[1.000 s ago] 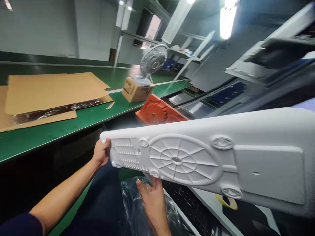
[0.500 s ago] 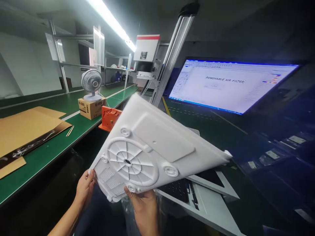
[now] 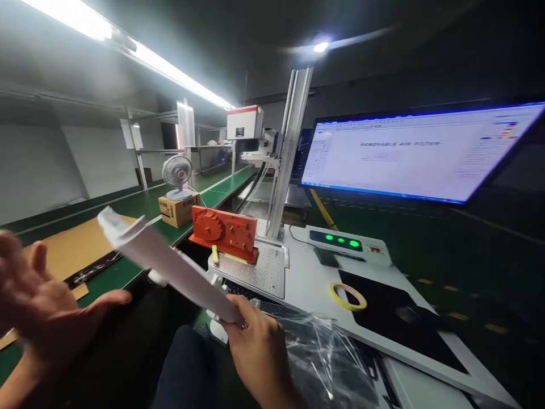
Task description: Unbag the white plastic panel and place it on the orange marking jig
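The white panel (image 3: 170, 264) was held up in the air at the near middle of the scene, its low end in the right hand (image 3: 259, 346) and its free end raised toward the left. From the right hand it lay to the left and upward, its long axis in view running on a slant; the left hand (image 3: 49, 304) was the nearer of the two to the raised end, with a visible gap between them. The right hand was closed around the low end, thumb on top, the other fingers mostly hidden. The left hand was spread wide, fingers apart and thumb pointing toward the panel, with nothing in it; it was a little blurred.

The panel was turned almost edge-on, so it looked like a narrow, smooth, pale strip with a curled lip at the raised end and small bumps along its underside. Its broad faces could hardly be seen.

Beyond it, to the right of the raised end, an orange block (image 3: 223, 232) stood upright on a metal plate (image 3: 270, 272) full of holes. Clear plastic (image 3: 315, 346) lay to the right of the right hand, near a roll of yellow tape (image 3: 335, 292) farther right.
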Demonstrator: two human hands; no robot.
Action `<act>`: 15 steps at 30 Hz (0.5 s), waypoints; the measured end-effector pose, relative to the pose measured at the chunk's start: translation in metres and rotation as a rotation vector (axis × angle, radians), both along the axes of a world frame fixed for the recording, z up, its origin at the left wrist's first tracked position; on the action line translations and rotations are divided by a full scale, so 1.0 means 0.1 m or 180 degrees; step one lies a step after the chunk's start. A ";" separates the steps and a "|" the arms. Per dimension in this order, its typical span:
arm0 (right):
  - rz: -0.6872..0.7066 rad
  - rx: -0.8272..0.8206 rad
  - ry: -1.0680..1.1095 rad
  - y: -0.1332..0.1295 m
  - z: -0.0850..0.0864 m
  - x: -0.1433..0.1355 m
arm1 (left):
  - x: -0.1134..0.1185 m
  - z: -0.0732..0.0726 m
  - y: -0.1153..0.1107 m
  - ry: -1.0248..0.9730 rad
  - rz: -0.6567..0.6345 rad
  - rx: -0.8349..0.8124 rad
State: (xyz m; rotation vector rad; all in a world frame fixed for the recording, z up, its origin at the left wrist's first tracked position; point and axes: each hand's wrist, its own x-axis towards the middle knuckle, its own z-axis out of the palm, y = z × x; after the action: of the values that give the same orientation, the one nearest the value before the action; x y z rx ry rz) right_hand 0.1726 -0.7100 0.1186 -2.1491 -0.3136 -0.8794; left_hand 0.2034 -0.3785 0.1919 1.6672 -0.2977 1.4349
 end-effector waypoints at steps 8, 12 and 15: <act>0.0241 -0.1218 0.0204 -0.09 -0.34 -0.09 | -0.02 -0.24 0.22 0.0592 -0.1114 0.1047; 0.0105 -0.0580 0.0327 -0.45 -0.16 -0.11 | -0.10 -0.36 0.42 0.0564 -0.0987 0.0391; -0.0579 0.0125 0.1200 -0.89 -0.14 -0.09 | -0.16 -0.34 0.67 0.0643 -0.0655 -0.0125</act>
State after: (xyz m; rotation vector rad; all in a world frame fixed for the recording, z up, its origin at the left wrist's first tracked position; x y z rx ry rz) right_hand 0.1632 -0.7988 0.1049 -2.2754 0.0895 -0.5532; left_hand 0.1874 -0.3113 0.1579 1.6818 -0.3151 1.1051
